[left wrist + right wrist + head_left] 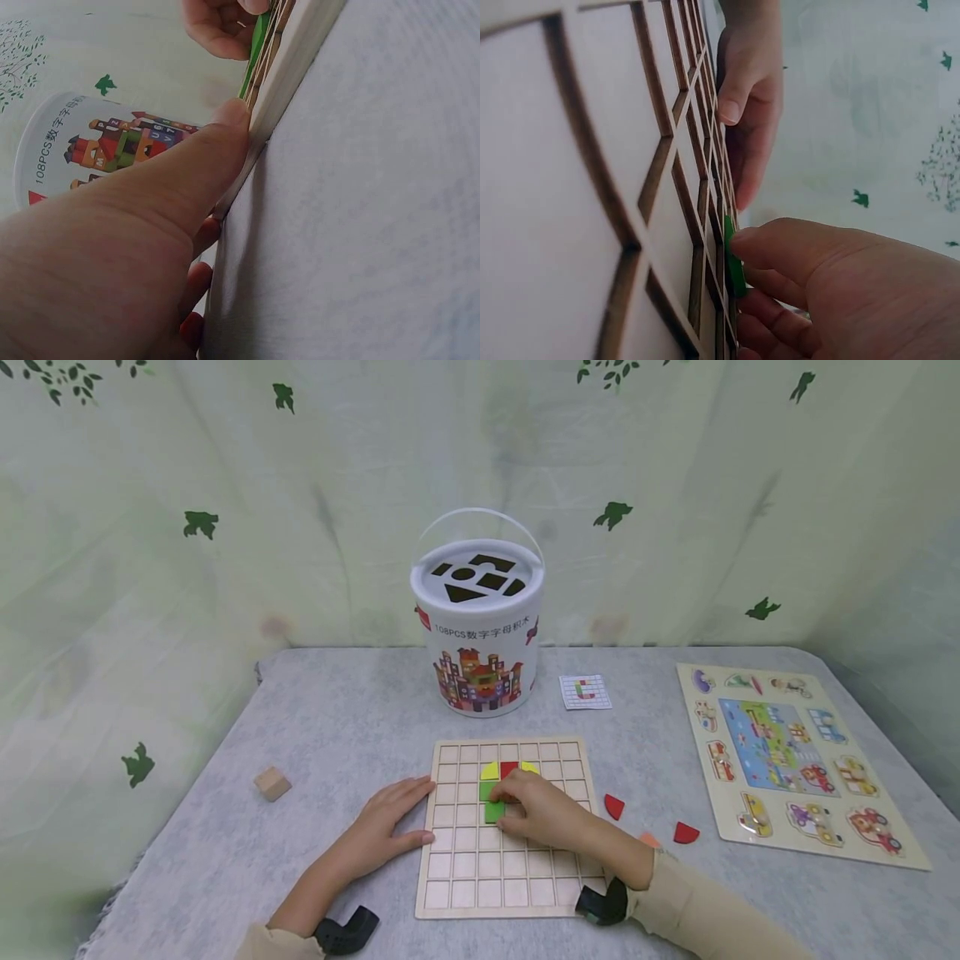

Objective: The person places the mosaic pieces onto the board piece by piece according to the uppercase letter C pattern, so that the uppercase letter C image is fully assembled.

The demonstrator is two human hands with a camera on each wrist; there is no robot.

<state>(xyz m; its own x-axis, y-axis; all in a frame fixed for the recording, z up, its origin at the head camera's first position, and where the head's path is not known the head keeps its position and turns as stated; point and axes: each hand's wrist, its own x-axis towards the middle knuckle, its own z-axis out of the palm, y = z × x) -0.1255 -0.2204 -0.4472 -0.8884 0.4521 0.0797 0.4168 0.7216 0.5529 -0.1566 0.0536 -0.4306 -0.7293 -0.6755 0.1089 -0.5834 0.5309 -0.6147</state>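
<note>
A wooden grid board (480,893) lies flat on the table. Its upper middle cells carry a red square tile (508,769) flanked by two yellow curved pieces (490,771), with a green square tile (487,790) below the left one. My right hand (543,810) reaches over the board and pinches another green tile (493,812) between thumb and finger, just below the first. In the right wrist view this green tile (734,259) stands at a slant against the grid. With fingers extended, my left hand (382,827) touches the board's left edge.
Right of the board lie two red quarter-round pieces (686,832) and an orange piece (649,840), partly hidden by my forearm. Behind stand a lidded white bucket (480,668) and a small pattern card (587,692). A picture puzzle (712,806) lies far right, a wooden cube (272,784) left.
</note>
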